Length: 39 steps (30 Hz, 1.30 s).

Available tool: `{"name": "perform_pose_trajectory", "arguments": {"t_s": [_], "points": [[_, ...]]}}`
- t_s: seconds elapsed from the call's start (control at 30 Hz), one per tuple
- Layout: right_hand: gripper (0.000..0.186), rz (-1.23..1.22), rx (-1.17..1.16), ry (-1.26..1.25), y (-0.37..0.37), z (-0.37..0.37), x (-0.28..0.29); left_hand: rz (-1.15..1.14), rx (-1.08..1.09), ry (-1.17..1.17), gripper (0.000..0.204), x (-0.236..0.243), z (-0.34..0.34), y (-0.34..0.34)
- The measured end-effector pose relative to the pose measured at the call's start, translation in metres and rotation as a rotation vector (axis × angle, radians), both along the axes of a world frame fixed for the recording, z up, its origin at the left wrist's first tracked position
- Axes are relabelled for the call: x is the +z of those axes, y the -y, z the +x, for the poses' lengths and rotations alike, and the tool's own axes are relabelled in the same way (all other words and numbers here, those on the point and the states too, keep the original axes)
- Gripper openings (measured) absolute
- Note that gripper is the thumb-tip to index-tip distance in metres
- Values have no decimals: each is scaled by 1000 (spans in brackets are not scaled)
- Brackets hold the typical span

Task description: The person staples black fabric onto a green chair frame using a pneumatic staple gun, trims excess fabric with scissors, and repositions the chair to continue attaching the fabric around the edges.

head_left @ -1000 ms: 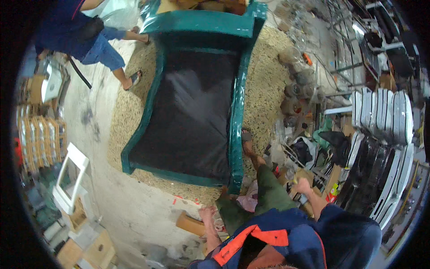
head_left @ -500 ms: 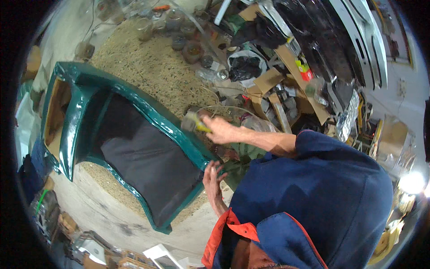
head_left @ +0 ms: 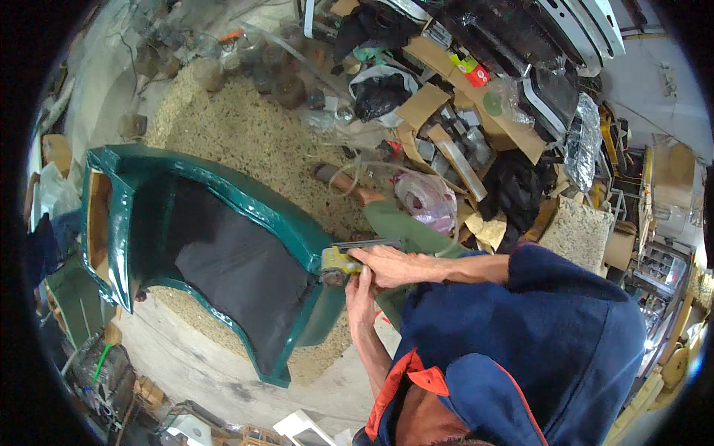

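Observation:
A dark green, glossy upholstered armchair (head_left: 260, 189) lies tipped over in front of me, with black cloth (head_left: 238, 260) stretched across its facing side. Beside its near corner, my right hand (head_left: 390, 265) is closed on a yellow and grey staple gun (head_left: 338, 262). A thin metal bar of the tool runs along above the knuckles. My left hand (head_left: 362, 299) reaches up from below, its fingers against the tool under the right hand. Left fingertips are partly hidden. Whether the tool touches the armchair is unclear.
A speckled mat (head_left: 223, 111) lies under the armchair. Glass jars (head_left: 286, 89) stand beyond it. A clear hose (head_left: 357, 171) loops past a wrapped bundle (head_left: 424, 197). Cardboard boxes (head_left: 424, 104) and scraps are heaped at the upper right. A white frame (head_left: 305, 429) is at the bottom.
My right hand has brought the staple gun down and nearer to my left hand. The left hand has left the armchair's edge and moved up to the tool. The view has shifted.

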State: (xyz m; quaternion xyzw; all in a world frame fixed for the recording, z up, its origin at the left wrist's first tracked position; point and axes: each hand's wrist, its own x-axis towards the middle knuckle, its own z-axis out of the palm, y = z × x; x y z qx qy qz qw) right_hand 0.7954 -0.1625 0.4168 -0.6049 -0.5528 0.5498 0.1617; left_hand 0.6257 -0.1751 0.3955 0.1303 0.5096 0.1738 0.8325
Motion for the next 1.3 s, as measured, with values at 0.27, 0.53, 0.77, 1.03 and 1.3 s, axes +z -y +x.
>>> {"name": "perform_pose_trajectory", "arguments": {"t_s": [0.27, 0.53, 0.77, 1.03, 1.3], "points": [[26, -72, 240, 98, -71, 120, -11, -73, 258, -118, 33, -40, 102, -46], [46, 428, -657, 883, -364, 433, -152, 202, 250, -307, 23, -49, 155, -158], [89, 50, -484, 1229, -426, 504, -202, 203, 289, -396, 23, -60, 153, -251], [86, -53, -829, 857, -437, 497, -172, 147, 272, -340, 35, -42, 179, -330], [59, 125, -863, -6, -348, 289, -86, 61, 337, -175, 63, -64, 224, -399]]}}
